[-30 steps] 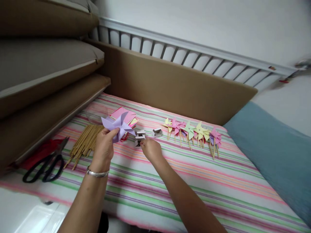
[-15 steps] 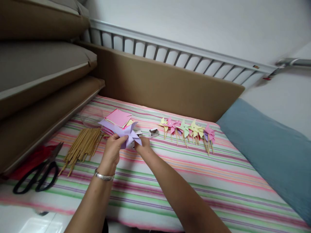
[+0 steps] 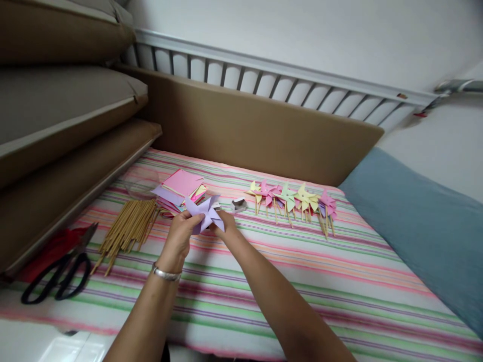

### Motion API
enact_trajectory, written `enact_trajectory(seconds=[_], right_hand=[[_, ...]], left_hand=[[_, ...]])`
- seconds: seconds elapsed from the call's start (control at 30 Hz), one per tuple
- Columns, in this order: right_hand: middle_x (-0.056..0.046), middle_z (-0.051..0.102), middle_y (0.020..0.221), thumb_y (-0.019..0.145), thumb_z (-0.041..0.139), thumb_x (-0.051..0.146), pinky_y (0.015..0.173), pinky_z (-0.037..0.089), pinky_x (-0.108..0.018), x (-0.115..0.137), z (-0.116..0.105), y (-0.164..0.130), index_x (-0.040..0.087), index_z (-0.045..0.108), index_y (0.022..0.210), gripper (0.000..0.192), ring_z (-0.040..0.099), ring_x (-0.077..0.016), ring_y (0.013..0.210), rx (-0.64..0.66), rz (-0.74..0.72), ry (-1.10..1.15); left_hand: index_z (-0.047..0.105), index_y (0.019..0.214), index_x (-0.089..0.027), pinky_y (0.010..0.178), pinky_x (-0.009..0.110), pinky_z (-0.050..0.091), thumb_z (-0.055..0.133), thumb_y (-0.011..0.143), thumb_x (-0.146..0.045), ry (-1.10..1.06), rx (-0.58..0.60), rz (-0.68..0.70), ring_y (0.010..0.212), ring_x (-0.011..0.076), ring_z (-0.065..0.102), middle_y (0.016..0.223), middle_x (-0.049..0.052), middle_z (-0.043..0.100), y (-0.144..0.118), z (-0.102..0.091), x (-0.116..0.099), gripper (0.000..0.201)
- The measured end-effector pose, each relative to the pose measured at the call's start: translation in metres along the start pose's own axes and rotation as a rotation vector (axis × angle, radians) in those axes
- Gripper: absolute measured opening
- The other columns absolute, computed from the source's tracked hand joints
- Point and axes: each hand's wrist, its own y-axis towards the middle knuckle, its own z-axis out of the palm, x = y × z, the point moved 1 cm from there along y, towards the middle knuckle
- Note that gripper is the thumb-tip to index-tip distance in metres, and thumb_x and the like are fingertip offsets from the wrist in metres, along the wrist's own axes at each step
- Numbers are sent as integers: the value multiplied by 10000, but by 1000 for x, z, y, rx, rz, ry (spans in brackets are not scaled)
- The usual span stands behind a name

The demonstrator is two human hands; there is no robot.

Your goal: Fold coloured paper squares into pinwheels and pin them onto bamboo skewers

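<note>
Pinched by left hand [image 3: 180, 234]: folded lilac paper pinwheel [image 3: 210, 215], near-right of stacked coloured paper squares [image 3: 183, 182]. Right hand [image 3: 227, 224] partly behind, fingers hidden: cannot tell grip. Best hold folds flat, sparing blades.

Your bare left hand [image 3: 178, 236] pinches, thumb uppermost; your bare right hand [image 3: 228, 223] sits near, fingers hidden, forearms [image 3: 273, 291] angled inward.

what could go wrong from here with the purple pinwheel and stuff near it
The purple pinwheel might crease where the left hand pinches it. The right hand, close to the small open box, might knock it. The pile of sticks, just left of the left hand, could scatter if brushed.
</note>
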Motion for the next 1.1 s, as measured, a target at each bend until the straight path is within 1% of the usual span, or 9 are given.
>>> enact_trajectory(seconds=[0.1, 0.2, 0.3, 0.33, 0.43, 0.53, 0.6, 0.9, 1.1], right_hand=[[-15, 701, 773, 651, 634, 218, 670, 431, -271, -5, -15, -14, 230, 668, 724, 81, 626, -223, 805, -14, -5, 76], [-9, 662, 699, 724, 563, 264, 610, 420, -256, -21, -31, -42, 219, 633, 730, 84, 600, -183, 689, -62, 35, 148], [14, 570, 605, 795, 470, 315, 515, 387, -236, -40, -46, -80, 204, 575, 740, 162, 503, -131, 529, -124, 96, 265], [26, 532, 579, 792, 486, 330, 492, 370, -230, -43, -51, -91, 200, 562, 736, 161, 459, -116, 494, -143, 110, 384], [30, 501, 607, 778, 548, 309, 499, 346, -223, -39, -61, -111, 196, 574, 735, 123, 421, -99, 511, -174, 32, 537], [10, 537, 693, 779, 565, 232, 553, 358, -226, -25, -66, -115, 197, 611, 746, 67, 459, -107, 595, -176, -102, 474], [10, 541, 700, 786, 563, 208, 568, 362, -224, -20, -67, -114, 201, 624, 761, 66, 472, -110, 618, -169, -131, 448], [26, 524, 659, 806, 557, 234, 550, 340, -215, -23, -69, -115, 198, 615, 780, 73, 444, -96, 581, -171, -89, 463], [46, 473, 599, 780, 573, 227, 525, 316, -208, -23, -70, -112, 189, 598, 732, 66, 411, -87, 552, -139, -15, 554]], left_hand=[[700, 697, -113, 628, 255, 439, 774, 448, -224, 3, 5, 1, 575, 134, 593, 629, 24, 689, 0, 0, 0, 283], [697, 669, -112, 623, 251, 430, 774, 451, -224, 11, 17, -7, 566, 129, 584, 615, 23, 683, -1, 4, 4, 257], [702, 674, -118, 617, 252, 427, 771, 465, -212, 49, 49, -21, 571, 132, 583, 620, 23, 684, -4, 12, 15, 239], [703, 675, -120, 615, 253, 427, 769, 472, -208, 67, 65, -26, 573, 133, 583, 625, 24, 686, -6, 15, 20, 231], [699, 664, -125, 609, 253, 430, 757, 504, -202, 98, 126, -30, 570, 130, 577, 629, 20, 685, -14, 28, 34, 186], [695, 678, -131, 603, 243, 431, 742, 543, -197, 107, 187, 5, 571, 120, 566, 627, 8, 678, -26, 40, 39, 157], [689, 675, -135, 588, 232, 426, 741, 553, -194, 123, 206, 40, 566, 113, 555, 615, -1, 668, -33, 46, 38, 145], [688, 672, -147, 557, 216, 417, 732, 596, -206, 215, 263, 94, 574, 102, 524, 621, -7, 643, -40, 49, 44, 106], [702, 690, -144, 561, 219, 425, 747, 582, -208, 197, 330, 53, 566, 103, 535, 627, 3, 663, -40, 47, 43, 133]])
